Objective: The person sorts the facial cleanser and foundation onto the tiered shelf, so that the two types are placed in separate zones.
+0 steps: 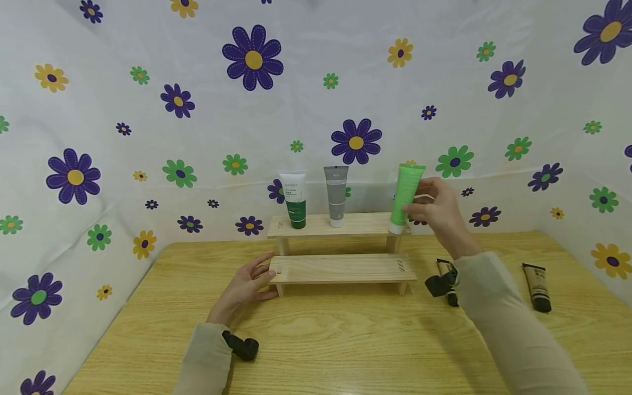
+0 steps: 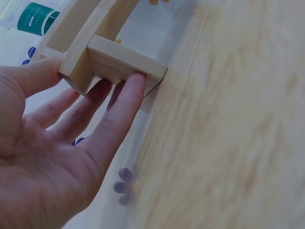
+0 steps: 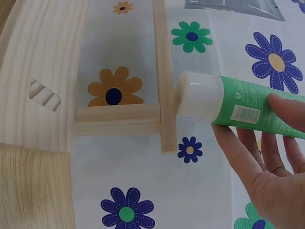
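Right hand (image 1: 439, 210): pinches green squeeze tube (image 1: 407, 192) | Left hand (image 1: 246, 284): grips two-tier wooden stand (image 1: 340, 267) | Advised: level white cap (image 3: 202, 97) before release.

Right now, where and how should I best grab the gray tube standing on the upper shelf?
Pinch the gray tube across mid-body, probably best from the front. It stands upright on its cap, flat end up, with gaps either side: the white-and-green tube to its left, the light green tube in the right hand farther off to its right.
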Available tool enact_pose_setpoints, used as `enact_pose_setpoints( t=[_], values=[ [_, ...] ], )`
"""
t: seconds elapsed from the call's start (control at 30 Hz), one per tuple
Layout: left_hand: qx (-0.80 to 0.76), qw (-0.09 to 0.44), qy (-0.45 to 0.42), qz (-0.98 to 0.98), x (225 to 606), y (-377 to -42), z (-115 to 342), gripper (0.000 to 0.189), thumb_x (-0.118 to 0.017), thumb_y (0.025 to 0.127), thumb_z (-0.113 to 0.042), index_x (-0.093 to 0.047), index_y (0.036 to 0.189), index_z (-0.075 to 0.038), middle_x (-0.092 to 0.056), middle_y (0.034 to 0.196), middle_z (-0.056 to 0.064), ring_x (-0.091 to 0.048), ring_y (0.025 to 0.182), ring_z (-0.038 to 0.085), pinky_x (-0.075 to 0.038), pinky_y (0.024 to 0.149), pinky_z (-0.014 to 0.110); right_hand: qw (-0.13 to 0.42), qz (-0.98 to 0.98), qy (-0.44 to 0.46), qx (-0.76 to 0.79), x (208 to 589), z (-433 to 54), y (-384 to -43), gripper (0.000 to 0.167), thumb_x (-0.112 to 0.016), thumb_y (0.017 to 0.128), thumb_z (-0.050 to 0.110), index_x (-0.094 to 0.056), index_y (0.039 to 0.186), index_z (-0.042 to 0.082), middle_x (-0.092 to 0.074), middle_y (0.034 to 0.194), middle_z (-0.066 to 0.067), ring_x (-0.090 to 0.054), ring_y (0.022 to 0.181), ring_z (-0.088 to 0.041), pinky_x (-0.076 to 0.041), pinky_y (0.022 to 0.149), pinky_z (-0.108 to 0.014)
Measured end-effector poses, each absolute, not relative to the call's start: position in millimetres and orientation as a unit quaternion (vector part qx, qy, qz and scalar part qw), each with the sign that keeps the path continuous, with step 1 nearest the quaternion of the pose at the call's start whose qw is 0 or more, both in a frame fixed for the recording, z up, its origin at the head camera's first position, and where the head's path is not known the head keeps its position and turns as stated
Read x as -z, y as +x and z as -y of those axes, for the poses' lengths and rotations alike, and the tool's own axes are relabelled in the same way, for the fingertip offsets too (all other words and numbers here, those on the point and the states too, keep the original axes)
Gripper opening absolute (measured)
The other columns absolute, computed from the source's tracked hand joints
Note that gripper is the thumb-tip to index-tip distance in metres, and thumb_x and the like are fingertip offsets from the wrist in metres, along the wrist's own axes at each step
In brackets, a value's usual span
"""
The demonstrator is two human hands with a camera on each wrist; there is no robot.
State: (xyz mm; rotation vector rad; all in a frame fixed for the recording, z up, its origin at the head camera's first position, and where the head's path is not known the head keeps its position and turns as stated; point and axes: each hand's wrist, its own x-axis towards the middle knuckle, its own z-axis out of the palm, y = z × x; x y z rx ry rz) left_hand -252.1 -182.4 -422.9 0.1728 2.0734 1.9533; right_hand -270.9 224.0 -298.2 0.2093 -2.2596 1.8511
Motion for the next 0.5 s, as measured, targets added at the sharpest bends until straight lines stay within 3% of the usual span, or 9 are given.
enact_pose_setpoints(
  t=[0.27, 0.5],
  values=[
    [-0.677, 0.141, 0.059, -0.72, 422, -252, 182, 0.06, -0.053, 0.106, -0.007, -0.027, 0.16, -0.005, -0.036, 0.153, 0.032, -0.046, 0.132, 0.05, -0.054, 0.094, 0.053, 0.174, 0.756, 0.108, -0.621, 310, -210, -277, 0.048, -0.066, 0.089, -0.014, -0.045, 0.131, -0.01, -0.058, 0.12, -0.012, -0.061, 0.102, -0.021, -0.055, 0.081, -0.021],
    [-0.676, 0.143, 0.063, -0.72, 423, -252, 182, 0.061, -0.053, 0.106, -0.007, -0.026, 0.16, -0.005, -0.036, 0.152, 0.032, -0.046, 0.131, 0.05, -0.054, 0.094, 0.053, 0.192, 0.758, 0.083, -0.618, 311, -198, -281, 0.05, -0.068, 0.087, -0.014, -0.046, 0.132, -0.009, -0.058, 0.126, -0.019, -0.058, 0.109, -0.028, -0.051, 0.091, -0.027]
  ],
)
